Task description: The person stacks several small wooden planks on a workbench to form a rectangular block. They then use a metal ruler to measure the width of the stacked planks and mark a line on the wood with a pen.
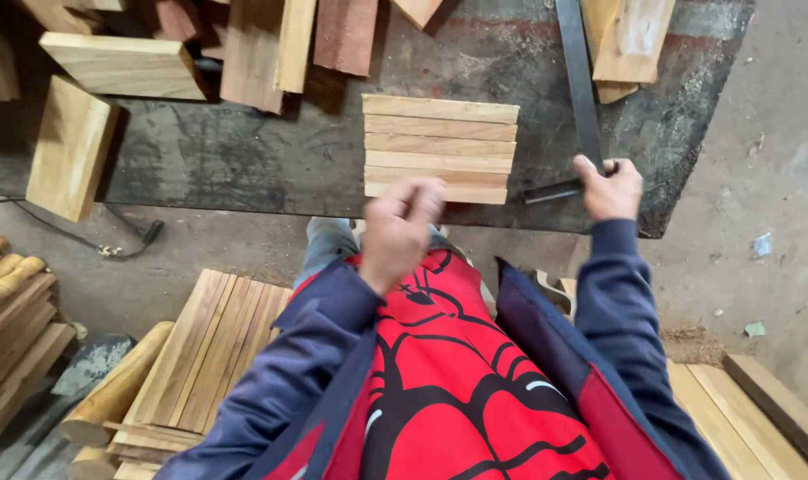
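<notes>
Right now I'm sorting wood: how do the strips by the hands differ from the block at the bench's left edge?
The strips are thin, narrow and laid side by side as a neat flat panel; the block is one thick, wide piece, lying askew and overhanging the bench. Both are pale, bare wood.

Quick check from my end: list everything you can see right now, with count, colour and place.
Wooden slats: six, pale tan, laid edge to edge on the workbench centre.
Steel square: one, dark grey, right of the slats, under the right hand.
Workbench: one, dark, worn, across the top.
Loose wood offcuts: several, tan and reddish, along the bench's far and left parts.
Slat stack: one, tan, on the floor lower left.
Round wooden poles: a few, tan, floor lower left.
Cable: one, black, floor left.
Planks: a few, tan, floor lower right.
Left hand: loosely curled, at the slats' near edge.
Right hand: on the steel square.
</notes>
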